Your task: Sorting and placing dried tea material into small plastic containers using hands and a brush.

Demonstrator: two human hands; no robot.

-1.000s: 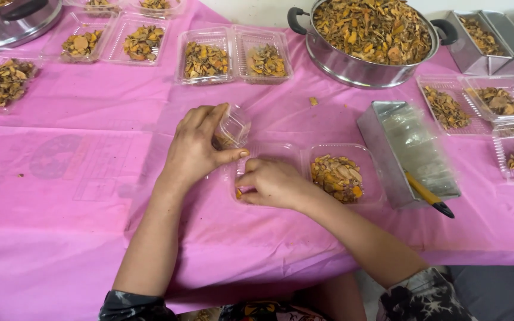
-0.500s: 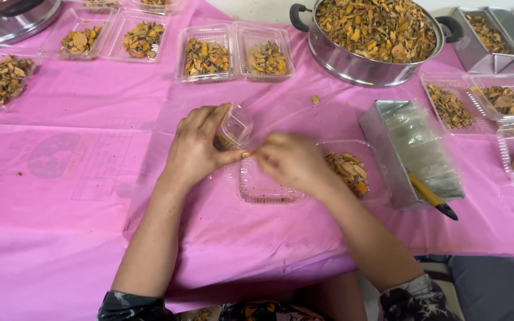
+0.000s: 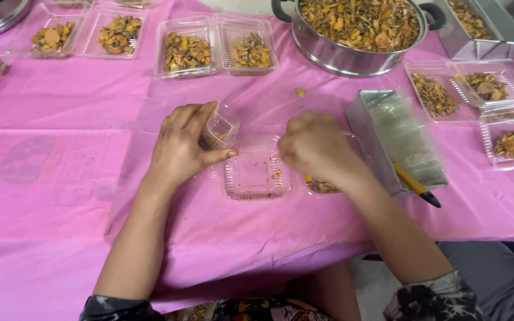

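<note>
The left hand (image 3: 182,148) has its grip closed on a small clear plastic cup (image 3: 220,128), tilted just left of the open, nearly empty clear clamshell tray (image 3: 254,175) on the pink-covered bench (image 3: 60,238). The right hand (image 3: 316,148) rests curled over the tray's right half, above dried yellow slices (image 3: 322,187); whether its grip holds anything cannot be told. Far right stands a large steel pot (image 3: 352,56) of slices

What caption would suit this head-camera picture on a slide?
Left hand holds a small clear plastic cup; right hand rests over an open clear plastic clamshell tray.
</note>
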